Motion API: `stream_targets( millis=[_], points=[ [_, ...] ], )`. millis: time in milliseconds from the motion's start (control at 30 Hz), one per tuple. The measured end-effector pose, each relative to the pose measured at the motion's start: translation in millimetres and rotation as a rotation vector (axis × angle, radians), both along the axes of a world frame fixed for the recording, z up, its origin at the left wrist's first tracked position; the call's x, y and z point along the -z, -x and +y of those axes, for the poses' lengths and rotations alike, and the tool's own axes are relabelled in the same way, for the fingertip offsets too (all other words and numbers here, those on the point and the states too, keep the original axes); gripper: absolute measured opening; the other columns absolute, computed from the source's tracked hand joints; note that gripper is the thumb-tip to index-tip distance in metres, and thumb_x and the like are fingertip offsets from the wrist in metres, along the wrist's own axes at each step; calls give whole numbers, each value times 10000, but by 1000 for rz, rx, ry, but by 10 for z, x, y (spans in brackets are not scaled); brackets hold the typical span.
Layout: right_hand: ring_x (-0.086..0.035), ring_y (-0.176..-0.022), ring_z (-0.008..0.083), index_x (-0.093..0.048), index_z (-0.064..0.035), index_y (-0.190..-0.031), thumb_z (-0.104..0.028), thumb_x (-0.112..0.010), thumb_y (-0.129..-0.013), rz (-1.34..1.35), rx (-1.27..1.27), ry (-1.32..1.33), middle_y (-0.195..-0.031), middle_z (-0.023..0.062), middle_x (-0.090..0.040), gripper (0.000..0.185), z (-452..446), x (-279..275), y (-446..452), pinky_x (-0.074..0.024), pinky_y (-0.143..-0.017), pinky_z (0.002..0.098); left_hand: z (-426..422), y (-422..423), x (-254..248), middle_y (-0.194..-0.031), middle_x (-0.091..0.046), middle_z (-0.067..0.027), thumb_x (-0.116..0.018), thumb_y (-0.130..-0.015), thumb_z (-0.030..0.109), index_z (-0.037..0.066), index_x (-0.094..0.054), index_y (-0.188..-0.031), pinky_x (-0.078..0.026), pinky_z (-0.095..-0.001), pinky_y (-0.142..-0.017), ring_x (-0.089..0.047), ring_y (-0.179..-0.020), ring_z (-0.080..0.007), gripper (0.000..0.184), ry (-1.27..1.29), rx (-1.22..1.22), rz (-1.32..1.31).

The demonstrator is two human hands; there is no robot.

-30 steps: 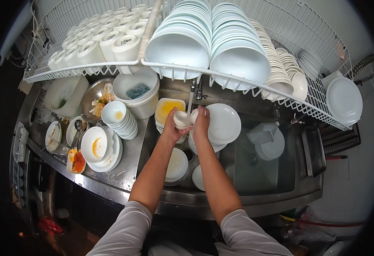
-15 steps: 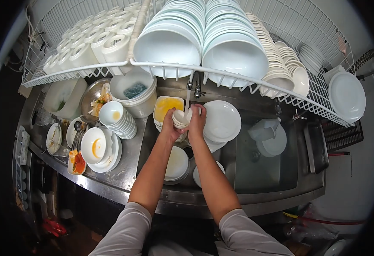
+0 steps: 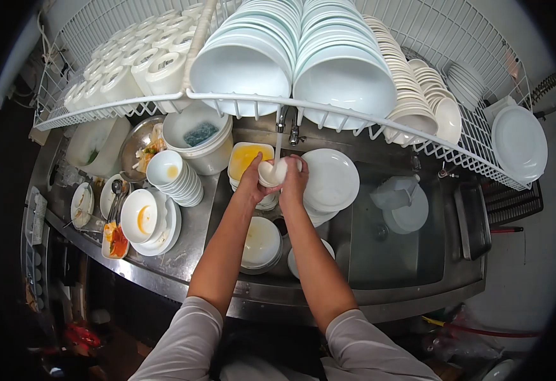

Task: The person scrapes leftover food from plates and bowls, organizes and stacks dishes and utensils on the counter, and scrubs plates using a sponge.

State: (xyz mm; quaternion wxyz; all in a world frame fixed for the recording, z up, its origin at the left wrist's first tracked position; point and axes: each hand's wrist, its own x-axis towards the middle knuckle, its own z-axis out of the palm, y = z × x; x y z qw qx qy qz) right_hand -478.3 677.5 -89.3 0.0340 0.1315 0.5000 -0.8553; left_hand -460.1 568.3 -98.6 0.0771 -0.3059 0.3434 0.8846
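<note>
Under a thin stream from the tap [image 3: 280, 120], my left hand [image 3: 251, 183] is wrapped round several small white bowls [image 3: 266, 174]. My right hand [image 3: 295, 181] grips another small white bowl [image 3: 289, 166] close against them. Behind my left hand stands a square dish [image 3: 247, 152] with yellow liquid, on top of other dishes. White plates [image 3: 330, 181] lie right beside my right hand. Below my wrists in the sink is a stack of round white bowls [image 3: 260, 244].
Stacked bowls [image 3: 175, 181], soiled dishes [image 3: 139, 216] and a white bucket [image 3: 217, 149] stand on the left counter. A wire rack [image 3: 354, 120] of dishes overhangs the sink. At right, a water-filled basin [image 3: 392, 260] holds a clear jug [image 3: 395, 193].
My hands have stayed at the tap, and the small bowls have shifted slightly between them. The whole view has shifted a little, the rack's bowls appearing further left.
</note>
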Motion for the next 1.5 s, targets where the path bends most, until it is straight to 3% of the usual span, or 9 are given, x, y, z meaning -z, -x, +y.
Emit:
stream_targets(
  millis=[133,433,600,733,800,967,1133,1267,1500],
  points=[
    [-624,-960,214,-543,-42,-1212,-207,-656,-892,-59,184,81,-1089,123,-620,378,21,-74,-21,-524,-772,334,23,-40,24,-1063,-695,-87,-499,-978,519,130,-640,-1130,-609,-501,-699,-693,-918,-263,441,-223,-55,71],
    [-622,-988,203,-535,-17,-1244,-263,-786,-818,276,-6,-501,-1115,133,-624,552,141,-122,-37,-513,-822,310,170,198,-242,-1058,-670,-24,-490,-961,615,186,-624,-1164,-569,-422,-681,-654,-904,-180,493,502,204,9],
    [-649,-943,225,-539,-19,-1229,-224,-738,-827,-63,83,109,-1085,130,-639,493,75,-102,7,-529,-807,340,-50,333,-307,-1021,-691,-56,-495,-982,545,135,-640,-1125,-559,-408,-670,-675,-861,-203,458,610,365,-47],
    [-650,-998,222,-528,-56,-1259,-267,-658,-901,-87,108,185,-1123,116,-641,436,-78,130,-88,-535,-815,349,86,546,-187,-955,-728,-170,-537,-952,455,94,-622,-1174,-562,-460,-811,-704,-951,-360,431,1873,735,316],
    [-642,-1053,224,-533,-74,-1275,-318,-627,-927,-166,84,301,-1164,104,-640,436,-112,0,-185,-530,-850,366,217,564,-173,-1063,-706,-234,-516,-958,444,71,-606,-1229,-511,-500,-919,-653,-1065,-443,470,1866,784,134],
    [-649,-1076,234,-564,-120,-1276,-388,-605,-943,-143,-421,754,-1203,84,-639,430,-255,150,-149,-574,-825,453,170,-255,-542,-1322,-588,-248,-564,-957,407,86,-605,-1280,-488,-494,-957,-602,-1164,-435,457,1807,153,335],
    [-681,-855,243,-610,-97,-1167,-244,-828,-769,-36,-434,33,-1043,82,-659,477,-904,-567,-362,-580,-585,333,-412,-1868,-800,-1319,-587,-245,-678,-916,287,9,-646,-1203,-480,-451,-980,-590,-1183,-404,400,1740,-269,203],
    [-589,-1148,358,-596,-86,-1218,-233,-856,-697,952,-236,-772,-1222,142,-631,601,-1529,-858,-50,-479,-957,427,-1059,-3274,-758,-1049,-696,-179,-706,-889,242,21,-715,-970,-530,-434,-840,-667,-961,-362,235,1922,-191,-138],
    [-608,-1162,353,-612,-84,-1270,-279,-833,-742,993,-655,-1248,-1271,160,-629,605,-2057,-727,453,-489,-981,423,-1871,-4478,-391,-885,-706,-184,-630,-937,338,10,-703,-884,-525,-462,-719,-677,-810,-372,340,1793,-339,-629]
  ],
)
